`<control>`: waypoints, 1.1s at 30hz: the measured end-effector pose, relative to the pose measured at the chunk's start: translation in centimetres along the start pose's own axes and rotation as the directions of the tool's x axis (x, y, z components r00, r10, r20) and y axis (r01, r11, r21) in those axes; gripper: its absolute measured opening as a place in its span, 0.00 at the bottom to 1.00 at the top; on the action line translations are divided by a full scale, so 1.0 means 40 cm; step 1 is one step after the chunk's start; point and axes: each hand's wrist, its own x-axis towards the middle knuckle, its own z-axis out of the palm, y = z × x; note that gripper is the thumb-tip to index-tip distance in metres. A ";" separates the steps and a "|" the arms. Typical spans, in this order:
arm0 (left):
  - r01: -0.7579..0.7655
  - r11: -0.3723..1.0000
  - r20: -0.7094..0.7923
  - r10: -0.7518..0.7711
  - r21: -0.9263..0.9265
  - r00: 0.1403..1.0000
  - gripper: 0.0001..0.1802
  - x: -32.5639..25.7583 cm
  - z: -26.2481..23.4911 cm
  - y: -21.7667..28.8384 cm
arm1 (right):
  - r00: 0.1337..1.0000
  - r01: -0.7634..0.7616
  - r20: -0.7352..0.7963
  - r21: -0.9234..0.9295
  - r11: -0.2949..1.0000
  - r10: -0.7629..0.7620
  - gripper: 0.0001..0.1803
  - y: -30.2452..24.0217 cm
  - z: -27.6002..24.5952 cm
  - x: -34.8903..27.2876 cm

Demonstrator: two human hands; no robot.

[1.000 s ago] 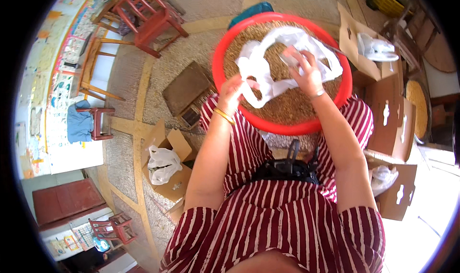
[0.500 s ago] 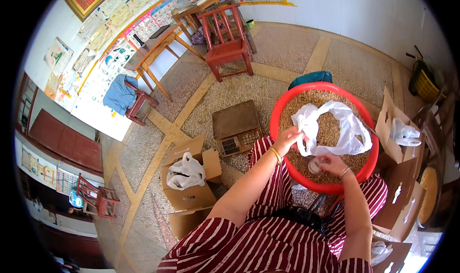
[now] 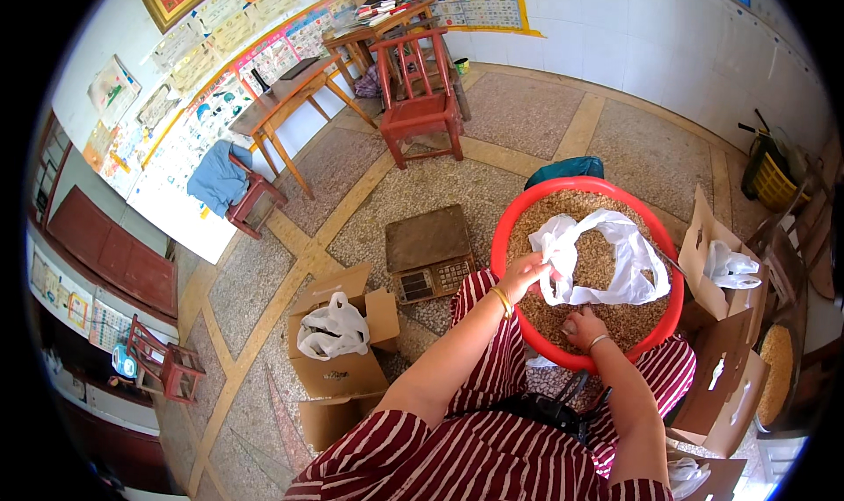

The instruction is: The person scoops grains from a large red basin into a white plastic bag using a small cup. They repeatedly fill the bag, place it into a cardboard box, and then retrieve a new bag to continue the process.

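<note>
A red plastic basin [image 3: 502,234] full of tan grain-like pieces [image 3: 629,321] stands between my knees. My left hand [image 3: 526,275] is closed on the edge of a white plastic bag [image 3: 635,277], whose mouth gapes in a loop over the basin. Below the bag, my right hand [image 3: 586,329] is down at the grain near the basin's front side. Its fingers are curled round a small pale cup [image 3: 569,327], mostly hidden by the hand.
A platform scale [image 3: 429,242] sits on the floor left of the basin. Nearer to me is an open cardboard box [image 3: 338,373] with a white bag [image 3: 334,327] in it. More cardboard boxes [image 3: 716,369] line the right side. Farther off stands a red wooden chair [image 3: 418,114].
My right hand has gone down into the grain with the cup, its fingers now wrapped more over it. The left hand keeps its hold on the bag. The whole view has shifted slightly.
</note>
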 end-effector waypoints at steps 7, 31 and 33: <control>0.002 0.999 0.006 -0.003 0.046 1.000 0.30 0.001 0.003 0.006 | 0.994 -0.037 0.108 0.583 0.812 -0.033 0.27 0.095 0.034 0.025; -0.022 0.999 0.017 0.023 -0.034 1.000 0.26 0.010 -0.005 -0.010 | 0.814 0.209 -0.468 0.789 0.578 0.344 0.23 0.084 -0.206 0.024; -0.023 1.000 0.015 0.023 -0.019 1.000 0.26 0.013 0.001 -0.007 | 0.719 0.228 -0.624 0.627 0.745 0.305 0.25 0.083 -0.196 0.037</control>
